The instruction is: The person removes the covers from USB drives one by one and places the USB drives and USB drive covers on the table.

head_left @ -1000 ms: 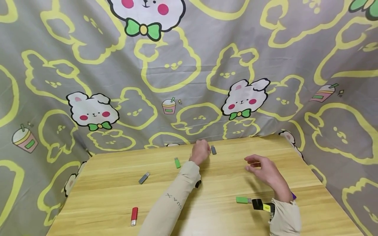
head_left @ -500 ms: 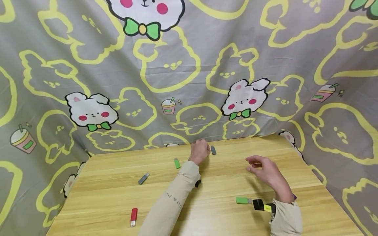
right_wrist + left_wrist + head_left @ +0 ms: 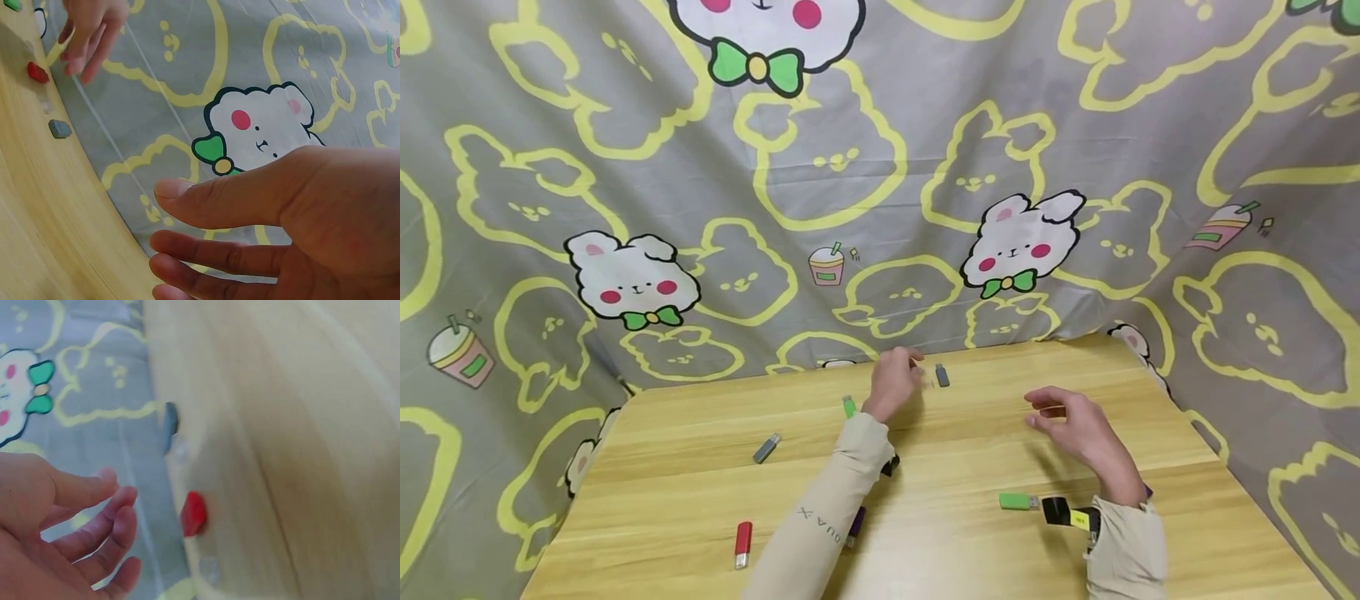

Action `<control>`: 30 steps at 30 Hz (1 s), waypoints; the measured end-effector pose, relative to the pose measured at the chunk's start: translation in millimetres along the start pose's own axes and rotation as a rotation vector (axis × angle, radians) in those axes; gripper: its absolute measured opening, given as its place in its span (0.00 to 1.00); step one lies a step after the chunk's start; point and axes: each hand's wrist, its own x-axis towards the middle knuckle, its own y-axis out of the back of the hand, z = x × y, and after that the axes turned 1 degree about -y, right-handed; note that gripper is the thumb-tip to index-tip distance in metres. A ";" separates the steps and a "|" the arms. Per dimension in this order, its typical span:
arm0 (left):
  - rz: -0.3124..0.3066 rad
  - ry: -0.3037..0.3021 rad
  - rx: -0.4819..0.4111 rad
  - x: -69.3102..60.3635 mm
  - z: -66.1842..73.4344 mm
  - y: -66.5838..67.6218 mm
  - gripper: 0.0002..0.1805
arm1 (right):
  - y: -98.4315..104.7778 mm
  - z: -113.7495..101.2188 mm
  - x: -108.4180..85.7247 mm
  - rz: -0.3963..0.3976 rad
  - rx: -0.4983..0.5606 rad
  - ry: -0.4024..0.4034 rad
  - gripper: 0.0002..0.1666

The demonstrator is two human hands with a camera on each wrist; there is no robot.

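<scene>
In the head view my left hand point(image 3: 895, 383) hovers near the table's back edge, its fingers loosely bent. Nothing sits between its fingers in the left wrist view. Just beyond the fingertips there, a red USB stick point(image 3: 194, 514) lies on the wood; the hand hides it in the head view. A grey USB stick point(image 3: 942, 375) rests to the right of that hand. My right hand point(image 3: 1078, 427) is held above the table at the right, thumb and fingers apart, holding nothing. Below it lies a green USB stick point(image 3: 1017, 501).
More USB sticks lie at the left: green point(image 3: 849, 406), grey point(image 3: 767, 449) and red point(image 3: 743, 543). A purple one point(image 3: 856, 527) shows partly beside the left sleeve. A patterned grey curtain point(image 3: 895, 183) hangs behind the wooden table point(image 3: 955, 533).
My left hand has lifted and drawn slightly left, away from the grey stick, its fingers loosening. The purple stick by the left sleeve has come into view. My right hand stays nearly still.
</scene>
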 end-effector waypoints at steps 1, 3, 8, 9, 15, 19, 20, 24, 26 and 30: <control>0.003 0.001 -0.024 -2.9 -1.0 4.6 0.12 | -0.1 -0.6 0.3 -0.002 0.000 0.006 0.18; 0.011 0.012 -0.064 -9.9 -3.2 13.0 0.11 | -0.8 -2.1 0.5 -0.004 -0.002 0.014 0.17; 0.068 0.000 -0.157 -32.9 -9.4 32.4 0.10 | -2.9 -4.5 0.9 -0.016 -0.005 0.024 0.17; 0.086 -0.010 -0.184 -38.0 -10.7 36.0 0.10 | -3.5 -4.8 0.9 -0.018 -0.005 0.026 0.17; 0.167 -0.024 -0.300 -67.0 -20.8 54.2 0.11 | -5.8 -7.3 2.2 -0.036 -0.008 0.042 0.18; 0.161 -0.009 -0.352 -85.4 -24.6 61.9 0.13 | -6.5 -10.6 1.7 -0.048 -0.025 0.034 0.18; 0.158 -0.007 -0.365 -89.3 -25.6 63.1 0.13 | -6.9 -11.6 1.4 -0.048 -0.031 0.034 0.18; 0.155 -0.013 -0.419 -100.7 -28.9 68.1 0.14 | -10.3 -14.9 1.3 -0.051 -0.038 0.054 0.18; 0.156 -0.013 -0.436 -103.3 -31.1 69.7 0.13 | -13.2 -15.7 2.1 -0.057 -0.035 0.070 0.18; 0.148 0.003 -0.463 -106.8 -35.3 72.9 0.13 | -14.6 -12.2 3.9 -0.050 -0.065 0.094 0.19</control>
